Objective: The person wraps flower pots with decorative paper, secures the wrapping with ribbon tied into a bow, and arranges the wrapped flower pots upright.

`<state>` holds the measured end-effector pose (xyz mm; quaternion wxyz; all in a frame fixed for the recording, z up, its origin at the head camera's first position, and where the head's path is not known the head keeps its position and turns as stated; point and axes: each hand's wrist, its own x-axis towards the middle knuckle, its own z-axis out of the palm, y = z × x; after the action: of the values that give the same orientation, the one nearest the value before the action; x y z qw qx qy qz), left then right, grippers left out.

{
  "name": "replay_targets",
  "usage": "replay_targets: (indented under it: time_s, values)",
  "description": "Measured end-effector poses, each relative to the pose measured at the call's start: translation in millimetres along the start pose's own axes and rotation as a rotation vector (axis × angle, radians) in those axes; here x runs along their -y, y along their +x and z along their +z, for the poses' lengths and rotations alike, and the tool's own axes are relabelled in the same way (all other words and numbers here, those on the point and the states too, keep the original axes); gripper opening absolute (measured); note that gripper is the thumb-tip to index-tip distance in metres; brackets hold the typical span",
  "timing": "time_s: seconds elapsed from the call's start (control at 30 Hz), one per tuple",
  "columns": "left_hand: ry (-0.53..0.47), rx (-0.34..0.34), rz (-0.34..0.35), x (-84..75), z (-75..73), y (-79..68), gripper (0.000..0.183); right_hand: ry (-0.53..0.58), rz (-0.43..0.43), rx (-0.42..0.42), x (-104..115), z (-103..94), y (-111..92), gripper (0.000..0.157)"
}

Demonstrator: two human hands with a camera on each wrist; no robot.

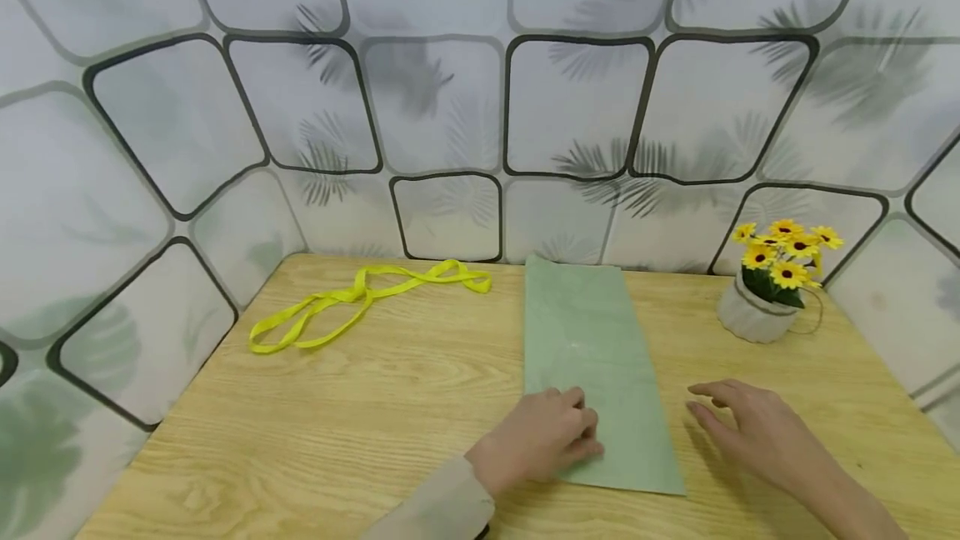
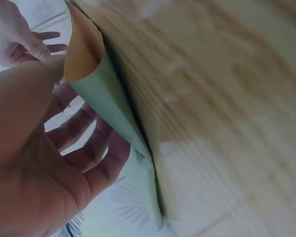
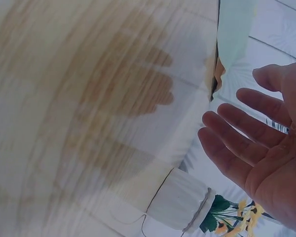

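A long pale green sheet of paper [image 1: 592, 340] lies folded on the table, running from the near side toward the wall. Its brownish inner side [image 2: 84, 49] shows where the near end gapes in the left wrist view. My left hand [image 1: 543, 436] rests on the near left part of the sheet, with slightly bent fingers [image 2: 106, 165] touching the green surface. To the right of the sheet, my right hand [image 1: 757, 432] hovers over the table, holding nothing, its fingers [image 3: 237, 143] loosely spread and apart from the paper.
A tangled yellow ribbon [image 1: 366, 294] lies at the back left of the wooden table [image 1: 300, 440]. At the back right stands a whitish pot [image 1: 753, 311] with yellow artificial flowers [image 1: 787, 252]. Patterned cloth walls [image 1: 435, 107] close off the back and sides.
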<state>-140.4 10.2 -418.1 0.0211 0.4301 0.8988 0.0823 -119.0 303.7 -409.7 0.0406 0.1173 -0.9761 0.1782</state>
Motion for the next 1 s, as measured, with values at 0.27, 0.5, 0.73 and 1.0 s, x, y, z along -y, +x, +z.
replay_targets:
  time_s: [0.27, 0.5, 0.73, 1.0]
  values:
    - [0.105, 0.027, -0.029, -4.9, 0.3, 1.6, 0.041, -0.014, -0.021, 0.000, 0.4, 1.6, 2.0, 0.026]
    - [0.033, -0.044, 0.002, 1.1, -0.2, 3.4, 0.013, 0.002, -0.003, 0.034, 0.7, 0.6, 1.6, 0.024]
    - [-0.106, -0.087, -0.058, 4.5, -5.1, 1.3, 0.075, 0.017, -0.112, -0.005, 7.2, 4.5, 4.3, 0.011]
    - [-0.169, -0.084, 0.004, 10.1, -11.1, 0.7, 0.061, 0.055, -0.213, -0.057, 18.0, 6.5, 8.1, 0.012]
